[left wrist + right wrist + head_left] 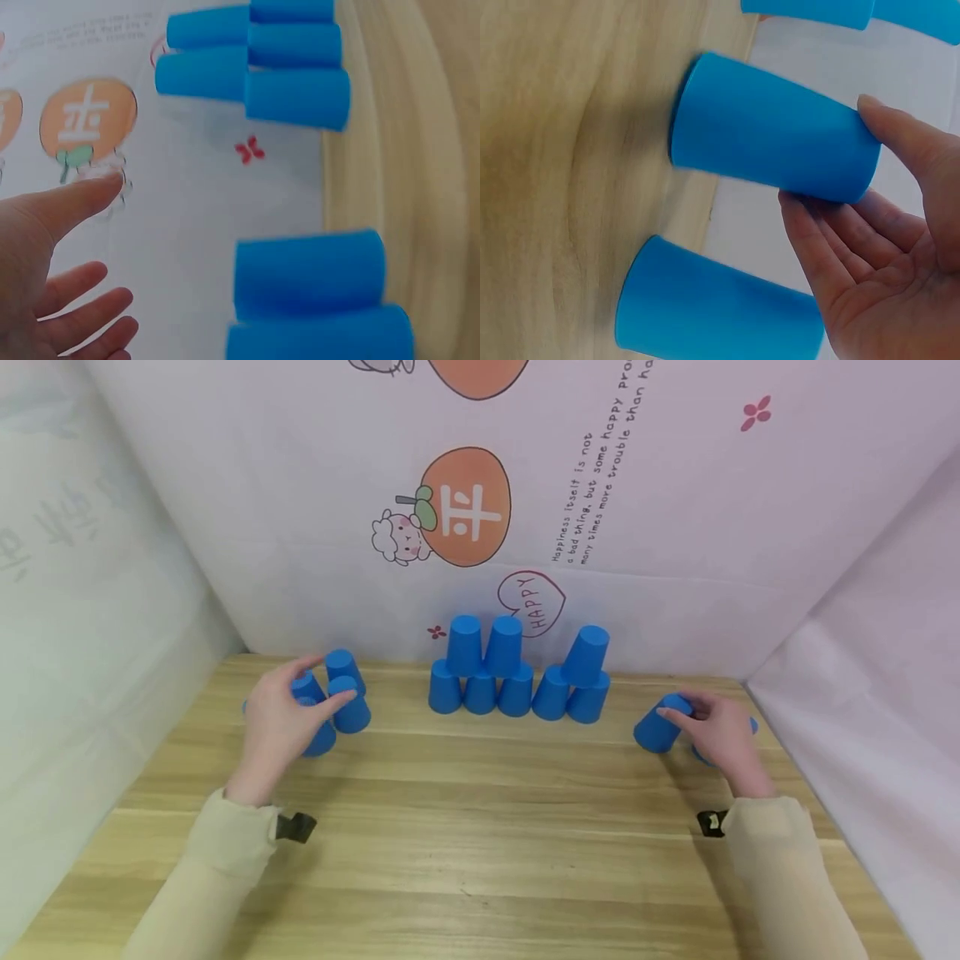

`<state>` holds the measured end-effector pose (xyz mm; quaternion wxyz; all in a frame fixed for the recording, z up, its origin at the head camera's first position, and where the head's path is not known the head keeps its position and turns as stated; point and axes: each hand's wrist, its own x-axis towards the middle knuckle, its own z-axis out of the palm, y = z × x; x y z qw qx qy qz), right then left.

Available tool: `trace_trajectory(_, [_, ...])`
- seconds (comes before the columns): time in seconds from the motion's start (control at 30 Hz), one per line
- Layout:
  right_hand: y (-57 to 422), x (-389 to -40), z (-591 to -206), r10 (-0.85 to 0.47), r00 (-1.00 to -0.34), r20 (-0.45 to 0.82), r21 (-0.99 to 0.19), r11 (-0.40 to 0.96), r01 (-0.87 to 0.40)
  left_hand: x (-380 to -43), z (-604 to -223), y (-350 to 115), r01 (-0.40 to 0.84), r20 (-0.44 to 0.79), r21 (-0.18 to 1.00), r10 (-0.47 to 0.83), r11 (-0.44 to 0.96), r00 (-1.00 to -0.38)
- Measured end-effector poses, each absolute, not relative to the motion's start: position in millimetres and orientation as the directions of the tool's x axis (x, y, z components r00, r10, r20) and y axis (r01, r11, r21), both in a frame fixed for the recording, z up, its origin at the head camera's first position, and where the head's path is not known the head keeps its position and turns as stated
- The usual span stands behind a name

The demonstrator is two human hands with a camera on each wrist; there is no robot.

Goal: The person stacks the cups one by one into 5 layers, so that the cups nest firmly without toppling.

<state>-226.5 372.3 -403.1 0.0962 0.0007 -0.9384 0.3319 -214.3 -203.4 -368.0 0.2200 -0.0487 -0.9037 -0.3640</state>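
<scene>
Near the left of the table my left hand (281,714) hovers over a group of upside-down blue cups (350,708), thumb and fingers spread. The left wrist view shows nothing held by this left hand (64,262); two blurred blue cups (311,274) stand apart from its fingers. At the right, my right hand (716,727) pinches a tilted blue cup (658,727) between thumb and fingers near its narrow end. In the right wrist view this gripped cup (769,131) has its wide rim close to the table; another blue cup (712,300) stands beside it, partly covered by the hand.
At the back middle, upside-down blue cups form a row (480,695). Two cups (465,647) stand on its left part, and one cup (587,656) on its right end. A printed white cloth (637,510) rises behind the wooden table (480,827), with white sheets at both sides.
</scene>
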Motion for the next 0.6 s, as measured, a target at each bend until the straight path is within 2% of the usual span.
trace_trajectory(0.3, [340,-211,-376,0.036,-0.985,0.168,-0.624,0.777,-0.078,-198,-392,-235,0.179,0.354,0.648,-0.084,0.741,-0.932])
trace_trajectory(0.6, [297,-198,-342,0.049,-0.948,0.316,-0.673,0.715,-0.188,-199,-400,-238,0.096,0.235,0.696,-0.100,0.712,-0.967])
